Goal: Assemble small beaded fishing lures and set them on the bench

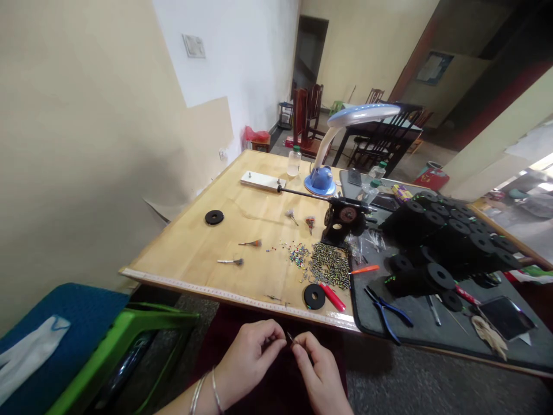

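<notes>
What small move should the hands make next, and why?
Probably steady the small metal piece between the fingertips first: the right hand pinches it, the left hand is close beside it, and a dropped piece could be hard to see on the dark cloth below.

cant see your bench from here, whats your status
Left hand and right hand up below table edge. Fingertips meeting on small metal piece. Loose beads on wooden table ahead.

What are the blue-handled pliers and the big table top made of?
The pliers seem to have blue plastic or rubber grips, glossy where light catches them; their jaws are too small to tell. The table top looks like pale varnished wood, smooth with a soft sheen.
</notes>
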The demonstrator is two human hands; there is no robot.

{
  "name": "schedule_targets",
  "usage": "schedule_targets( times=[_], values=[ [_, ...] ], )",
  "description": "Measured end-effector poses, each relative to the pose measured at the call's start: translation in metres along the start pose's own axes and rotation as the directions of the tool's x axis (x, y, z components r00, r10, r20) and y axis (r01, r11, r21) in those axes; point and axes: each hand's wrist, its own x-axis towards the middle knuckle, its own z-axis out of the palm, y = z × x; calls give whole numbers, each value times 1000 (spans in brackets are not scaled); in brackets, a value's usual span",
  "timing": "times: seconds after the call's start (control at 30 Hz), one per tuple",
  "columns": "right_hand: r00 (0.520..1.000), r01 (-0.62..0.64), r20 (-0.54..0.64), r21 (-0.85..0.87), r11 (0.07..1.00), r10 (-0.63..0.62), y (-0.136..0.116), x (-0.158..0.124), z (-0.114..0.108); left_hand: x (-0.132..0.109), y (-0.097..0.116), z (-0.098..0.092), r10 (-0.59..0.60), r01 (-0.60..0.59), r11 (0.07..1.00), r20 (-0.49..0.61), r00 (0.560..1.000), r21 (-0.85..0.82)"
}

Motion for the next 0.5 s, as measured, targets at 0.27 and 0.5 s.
schedule_targets(
  times=[0.27, 0.5],
  values=[
    [998, 18, -64, -32, 999, -20, 3, -4, -6, 1, 2, 1, -54, 54, 997, 7, 999, -62],
    [856, -38, -488, -388, 921, -170, 33, 5, -77, 3, 4, -4, -182, 187, 928, 45, 982, -322]
  ],
)
